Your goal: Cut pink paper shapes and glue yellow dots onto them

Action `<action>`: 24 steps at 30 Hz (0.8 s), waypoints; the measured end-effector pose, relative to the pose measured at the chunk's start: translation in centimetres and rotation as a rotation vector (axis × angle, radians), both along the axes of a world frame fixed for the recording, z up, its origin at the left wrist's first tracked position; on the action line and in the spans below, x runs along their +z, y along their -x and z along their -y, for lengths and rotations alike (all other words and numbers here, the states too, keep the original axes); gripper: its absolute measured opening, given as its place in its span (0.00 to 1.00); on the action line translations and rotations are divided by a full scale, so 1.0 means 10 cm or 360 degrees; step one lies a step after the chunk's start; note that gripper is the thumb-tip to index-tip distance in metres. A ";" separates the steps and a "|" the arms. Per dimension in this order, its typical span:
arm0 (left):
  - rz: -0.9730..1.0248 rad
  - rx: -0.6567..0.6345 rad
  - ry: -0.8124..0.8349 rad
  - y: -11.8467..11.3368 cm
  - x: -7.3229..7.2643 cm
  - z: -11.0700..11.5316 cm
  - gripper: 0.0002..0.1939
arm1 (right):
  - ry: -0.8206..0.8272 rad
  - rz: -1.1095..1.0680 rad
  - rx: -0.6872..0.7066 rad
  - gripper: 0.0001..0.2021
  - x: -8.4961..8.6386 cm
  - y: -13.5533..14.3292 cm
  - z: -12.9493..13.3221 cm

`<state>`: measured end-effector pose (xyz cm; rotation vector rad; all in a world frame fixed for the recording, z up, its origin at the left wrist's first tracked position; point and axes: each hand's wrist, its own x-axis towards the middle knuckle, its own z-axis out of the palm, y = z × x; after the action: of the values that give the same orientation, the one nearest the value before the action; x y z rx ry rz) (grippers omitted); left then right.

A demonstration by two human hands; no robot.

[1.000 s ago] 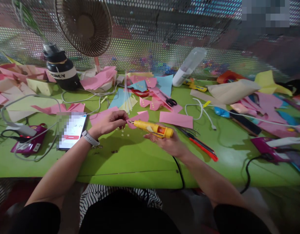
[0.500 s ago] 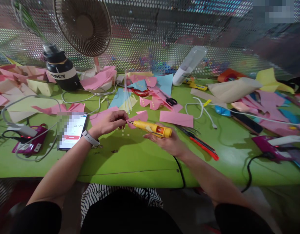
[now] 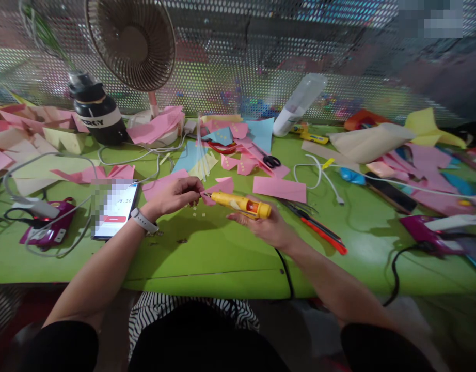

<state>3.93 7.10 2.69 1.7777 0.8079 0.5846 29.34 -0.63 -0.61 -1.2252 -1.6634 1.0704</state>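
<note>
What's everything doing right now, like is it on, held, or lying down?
Glue gun: held in the right hand, tip at the small pink paper.
Small pink paper: pinched in the left hand.
Phone: lying down, screen lit.
Watch: strapped on the left wrist.
Scissors: lying down.
Fan: standing; can't tell if it's spinning.

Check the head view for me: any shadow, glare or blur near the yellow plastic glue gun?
Head view: soft shadow on the green tabletop below the yellow plastic glue gun; its body reads clearly, its tip less so; the lit rectangular phone is bright and partly pixelated; the far right looks soft and stretched.
</note>
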 end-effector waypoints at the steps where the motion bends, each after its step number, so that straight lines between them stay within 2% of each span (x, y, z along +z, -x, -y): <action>1: 0.0000 -0.0005 -0.0003 0.00 0.00 0.00 0.05 | 0.0020 -0.0027 -0.0013 0.16 0.00 0.00 0.00; 6: 0.0001 0.0001 -0.0016 0.00 0.00 0.00 0.05 | 0.0046 -0.0120 -0.0060 0.18 0.03 0.02 0.02; 13: 0.0004 -0.0010 -0.0012 0.00 -0.02 0.00 0.05 | 0.0064 -0.0074 0.0011 0.16 0.01 -0.02 0.03; 19: -0.0025 -0.0016 -0.0054 0.01 -0.01 0.00 0.05 | 0.0051 0.0021 0.0026 0.17 0.08 0.00 0.04; 24: -0.0030 -0.0015 -0.0031 0.01 0.00 0.00 0.06 | 0.0020 0.0056 -0.0001 0.18 0.07 -0.02 0.04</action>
<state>3.83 7.10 2.67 1.8062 0.8086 0.5721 29.55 -1.04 0.13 -1.2586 -1.6851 1.0660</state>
